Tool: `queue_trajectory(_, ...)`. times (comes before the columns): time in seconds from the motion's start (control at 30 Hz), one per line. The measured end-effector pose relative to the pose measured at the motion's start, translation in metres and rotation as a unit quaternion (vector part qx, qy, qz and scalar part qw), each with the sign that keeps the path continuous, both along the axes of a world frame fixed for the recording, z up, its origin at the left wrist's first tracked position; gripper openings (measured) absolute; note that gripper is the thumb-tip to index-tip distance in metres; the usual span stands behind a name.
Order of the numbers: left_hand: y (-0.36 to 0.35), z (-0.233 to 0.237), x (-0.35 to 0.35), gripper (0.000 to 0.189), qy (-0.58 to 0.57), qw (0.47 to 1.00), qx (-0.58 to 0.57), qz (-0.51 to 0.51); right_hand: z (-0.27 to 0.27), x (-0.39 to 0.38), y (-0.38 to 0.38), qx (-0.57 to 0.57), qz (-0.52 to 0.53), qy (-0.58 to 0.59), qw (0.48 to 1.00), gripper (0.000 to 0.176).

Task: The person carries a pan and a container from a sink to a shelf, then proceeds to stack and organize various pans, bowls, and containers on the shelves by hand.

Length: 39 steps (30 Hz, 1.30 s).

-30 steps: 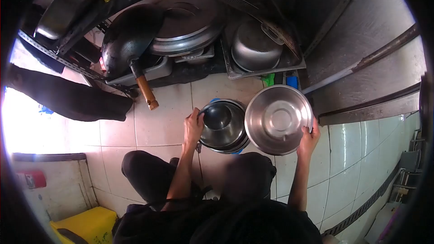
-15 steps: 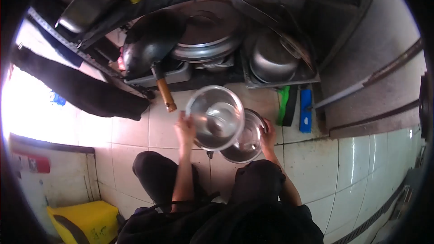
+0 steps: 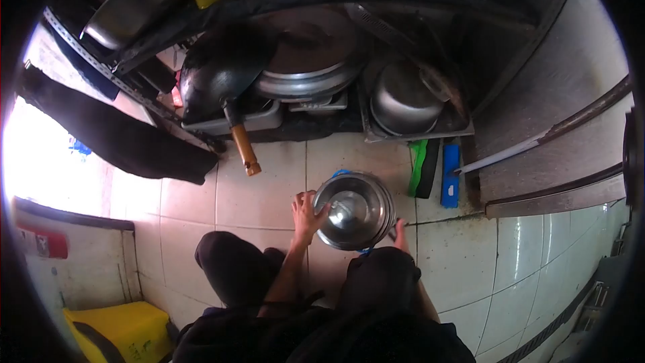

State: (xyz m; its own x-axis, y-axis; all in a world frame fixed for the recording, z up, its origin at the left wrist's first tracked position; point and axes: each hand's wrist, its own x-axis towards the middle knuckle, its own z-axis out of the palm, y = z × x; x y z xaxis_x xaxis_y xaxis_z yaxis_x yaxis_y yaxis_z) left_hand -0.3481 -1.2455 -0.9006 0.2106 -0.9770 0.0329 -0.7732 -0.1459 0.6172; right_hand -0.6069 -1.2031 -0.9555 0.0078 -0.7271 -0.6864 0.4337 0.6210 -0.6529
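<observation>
Steel bowls [image 3: 351, 220], nested one in another, sit just right of centre in the head view, over the tiled floor [image 3: 259, 191], with a bit of blue [image 3: 342, 173] showing past their upper edge. The left hand [image 3: 309, 218] is at their left side, fingers half open and spread outside the rim, thumb lapping over it; whether it pinches the metal or only steadies it cannot be told. The right hand [image 3: 402, 236] is at the lower right edge, partly hidden near the knee [image 3: 384, 272]; how far its fingers curl, and whether they hold a rim, does not show. The step in hand looks like seating or squaring up the nested bowls. A next move, as I judge it, calls for an even hold on opposite sides, clear of the wooden handle [image 3: 244, 150] that juts down from the wok [image 3: 218, 81] at upper left.
</observation>
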Motion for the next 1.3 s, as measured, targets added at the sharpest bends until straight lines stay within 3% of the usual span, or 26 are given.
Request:
queue_trajectory(0.03, -0.006, -0.006, 0.005, 0.063, 0.046, 0.998, -0.042, -0.021, -0.125, -0.014, 0.015, -0.117, 0.074, 0.027, 0.99, 0.064)
queue_trajectory(0.07, -0.012, -0.035, 0.013, 0.088, 0.115, 0.992, 0.061, -0.004, -0.125, -0.006, 0.028, -0.182, 0.064, 0.117, 0.974, 0.065)
queue_trajectory(0.1, -0.017, -0.004, 0.005, 0.088, 0.349, 0.921, 0.172, 0.027, -0.107, 0.009, 0.027, -0.246, 0.049, 0.21, 0.945, 0.067)
queue_trajectory(0.13, -0.027, -0.029, 0.014, 0.079, 0.431, 0.885, 0.178, -0.018, -0.067, 0.007, 0.014, -0.12, 0.084, 0.159, 0.976, 0.067)
queue_trajectory(0.17, -0.032, -0.052, 0.028, 0.072, 0.446, 0.868, 0.217, -0.006, -0.022, 0.006, 0.004, 0.01, 0.116, 0.1, 0.988, 0.068)
queue_trajectory(0.23, -0.037, -0.06, 0.03, 0.06, 0.433, 0.872, 0.228, -0.011, 0.006, 0.016, 0.006, -0.048, 0.053, 0.168, 0.983, 0.061)
queue_trajectory(0.3, -0.031, -0.049, 0.022, 0.053, 0.432, 0.88, 0.187, -0.057, 0.034, 0.007, 0.006, -0.036, 0.092, 0.154, 0.983, 0.059)
queue_trajectory(0.37, -0.022, -0.048, 0.015, 0.045, 0.429, 0.879, 0.206, -0.042, 0.026, -0.004, 0.005, -0.065, 0.107, 0.154, 0.98, 0.058)
queue_trajectory(0.43, -0.006, -0.069, 0.011, 0.043, 0.418, 0.871, 0.252, 0.057, 0.02, -0.011, 0.005, -0.086, 0.132, 0.149, 0.976, 0.056)
queue_trajectory(0.5, 0.007, -0.082, 0.016, 0.041, 0.453, 0.837, 0.306, 0.013, 0.02, -0.013, 0.006, -0.017, 0.047, 0.109, 0.993, 0.051)
queue_trajectory(0.53, 0.018, -0.087, 0.013, 0.042, 0.549, 0.798, 0.247, -0.043, 0.022, -0.02, 0.002, 0.02, 0.112, 0.098, 0.989, 0.043)
queue_trajectory(0.57, 0.025, -0.091, 0.014, 0.042, 0.55, 0.8, 0.236, -0.035, 0.026, -0.024, 0.0, 0.014, 0.123, 0.097, 0.987, 0.043)
queue_trajectory(0.63, 0.024, -0.098, 0.01, 0.05, 0.495, 0.85, 0.171, -0.06, 0.078, -0.025, 0.001, -0.031, 0.123, 0.151, 0.98, 0.043)
queue_trajectory(0.67, 0.015, -0.016, -0.012, 0.055, 0.405, 0.873, 0.266, 0.057, 0.101, -0.03, 0.001, -0.053, 0.121, 0.179, 0.975, 0.043)
queue_trajectory(0.7, 0.016, -0.005, -0.014, 0.06, 0.493, 0.84, 0.228, 0.004, 0.111, -0.037, -0.001, -0.071, 0.118, 0.205, 0.969, 0.043)
queue_trajectory(0.77, 0.008, 0.044, -0.023, 0.066, 0.415, 0.874, 0.252, -0.005, 0.109, -0.076, 0.001, -0.09, 0.169, 0.163, 0.968, 0.061)
queue_trajectory(0.8, 0.004, 0.085, -0.029, 0.07, 0.438, 0.861, 0.255, -0.027, 0.127, -0.084, -0.003, -0.159, 0.161, 0.241, 0.944, 0.063)
queue_trajectory(0.83, -0.004, 0.124, -0.035, 0.073, 0.462, 0.848, 0.254, -0.051, 0.16, -0.088, -0.015, -0.231, 0.151, 0.316, 0.908, 0.065)
queue_trajectory(0.9, -0.033, 0.163, -0.05, 0.079, 0.403, 0.9, 0.116, -0.116, 0.227, -0.091, -0.04, -0.272, 0.091, 0.348, 0.893, 0.06)
queue_trajectory(0.97, -0.073, 0.202, -0.064, 0.083, 0.43, 0.896, 0.04, -0.106, 0.317, -0.08, -0.059, -0.317, 0.022, 0.343, 0.884, 0.065)
queue_trajectory(1.07, -0.108, 0.331, -0.075, 0.097, 0.47, 0.863, 0.119, -0.14, 0.405, -0.103, -0.097, -0.313, -0.028, 0.384, 0.868, 0.063)
queue_trajectory(1.1, -0.12, 0.36, -0.078, 0.093, 0.434, 0.879, 0.109, -0.167, 0.435, -0.112, -0.111, -0.315, -0.024, 0.396, 0.862, 0.058)
queue_trajectory(1.17, -0.154, 0.41, -0.089, 0.081, 0.477, 0.816, 0.137, -0.296, 0.481, -0.114, -0.147, -0.388, -0.078, 0.235, 0.888, 0.045)
queue_trajectory(1.2, -0.164, 0.429, -0.102, 0.072, 0.479, 0.838, 0.078, -0.249, 0.505, -0.116, -0.164, -0.398, -0.007, 0.212, 0.892, 0.043)
queue_trajectory(1.27, -0.199, 0.467, -0.121, 0.044, 0.473, 0.838, 0.093, -0.253, 0.531, -0.129, -0.203, -0.394, -0.028, 0.198, 0.897, 0.038)
queue_trajectory(1.3, -0.219, 0.48, -0.133, 0.042, 0.469, 0.847, 0.1, -0.228, 0.534, -0.141, -0.222, -0.403, -0.03, 0.202, 0.892, 0.038)
